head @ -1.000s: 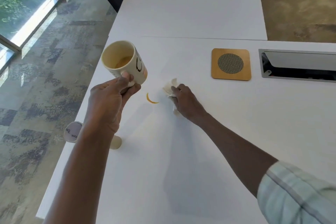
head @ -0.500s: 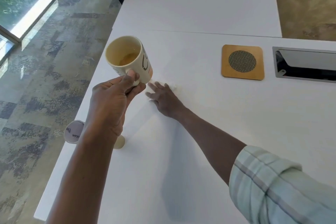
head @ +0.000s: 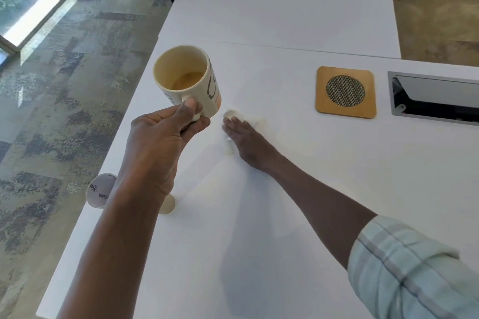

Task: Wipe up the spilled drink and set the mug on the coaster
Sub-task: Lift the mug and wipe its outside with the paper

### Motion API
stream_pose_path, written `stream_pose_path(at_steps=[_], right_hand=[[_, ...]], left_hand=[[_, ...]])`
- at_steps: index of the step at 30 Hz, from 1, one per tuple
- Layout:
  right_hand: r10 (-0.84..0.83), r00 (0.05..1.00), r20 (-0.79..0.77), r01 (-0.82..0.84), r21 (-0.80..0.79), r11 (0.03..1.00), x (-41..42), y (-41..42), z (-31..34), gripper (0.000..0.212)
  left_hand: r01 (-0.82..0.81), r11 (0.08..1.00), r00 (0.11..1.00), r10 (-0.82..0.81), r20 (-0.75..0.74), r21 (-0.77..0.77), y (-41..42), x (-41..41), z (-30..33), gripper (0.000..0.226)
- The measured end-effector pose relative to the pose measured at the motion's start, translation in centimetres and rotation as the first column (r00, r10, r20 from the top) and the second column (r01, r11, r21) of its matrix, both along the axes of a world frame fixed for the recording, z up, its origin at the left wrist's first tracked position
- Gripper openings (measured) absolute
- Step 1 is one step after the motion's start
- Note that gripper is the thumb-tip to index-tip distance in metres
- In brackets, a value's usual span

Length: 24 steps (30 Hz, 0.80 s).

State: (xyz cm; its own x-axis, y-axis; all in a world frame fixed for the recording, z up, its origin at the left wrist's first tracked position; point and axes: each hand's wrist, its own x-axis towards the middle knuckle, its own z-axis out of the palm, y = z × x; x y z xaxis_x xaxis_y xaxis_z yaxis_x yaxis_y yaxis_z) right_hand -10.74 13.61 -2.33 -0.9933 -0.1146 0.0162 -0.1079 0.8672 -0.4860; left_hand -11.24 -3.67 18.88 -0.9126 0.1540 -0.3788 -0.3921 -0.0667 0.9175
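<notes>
One tilted mug [head: 187, 80], left hand [head: 162, 134].

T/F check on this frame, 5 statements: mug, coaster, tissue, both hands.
1. The left hand holds the mug in the air. True.
2. The mug is empty. False: some brown drink sits in the bottom.
3. The right hand presses a tissue flat on the table. True.
4. The mug stands on the coaster. False: the coaster is bare, off to the right of the mug.
5. The coaster is round. False: it is square with a round mesh centre.
</notes>
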Motion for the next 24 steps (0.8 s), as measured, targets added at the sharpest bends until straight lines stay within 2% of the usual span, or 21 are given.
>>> stream_pose_path(at_steps=[4,9,12,16,21,24], right_hand=[[-0.035,0.998,0.047,0.037,-0.049,0.998,-2.2,-2.8,0.2,0.056],[0.184,0.983,-0.004,-0.184,-0.025,0.983,1.5,-6.8,-0.1,0.054],[0.223,0.974,-0.042,-0.224,-0.011,0.975,5.1,-5.8,-0.4,0.062],[0.116,0.993,-0.035,-0.113,0.070,0.991,6.1,-1.5,-0.4,0.064],[-0.081,0.996,0.045,0.079,0.051,0.996,0.3,0.9,0.1,0.063],[-0.059,0.997,0.039,0.058,0.021,0.998,-2.6,-2.0,0.2,0.052]], left_hand=[[-0.008,1.000,1.000,0.008,-0.005,-0.004,0.1,-0.2,-0.1,0.016],[0.009,1.000,1.000,-0.009,-0.007,-0.004,0.4,0.0,-0.2,0.022],[0.027,1.000,1.000,-0.027,0.006,0.001,0.5,0.0,-0.3,0.022],[0.032,0.999,0.999,-0.032,0.002,0.006,0.4,-0.3,-0.5,0.027],[0.029,1.000,1.000,-0.029,0.009,-0.006,0.2,-0.6,-0.6,0.028],[0.024,1.000,1.000,-0.024,0.004,-0.001,0.3,-0.7,-0.6,0.024]])
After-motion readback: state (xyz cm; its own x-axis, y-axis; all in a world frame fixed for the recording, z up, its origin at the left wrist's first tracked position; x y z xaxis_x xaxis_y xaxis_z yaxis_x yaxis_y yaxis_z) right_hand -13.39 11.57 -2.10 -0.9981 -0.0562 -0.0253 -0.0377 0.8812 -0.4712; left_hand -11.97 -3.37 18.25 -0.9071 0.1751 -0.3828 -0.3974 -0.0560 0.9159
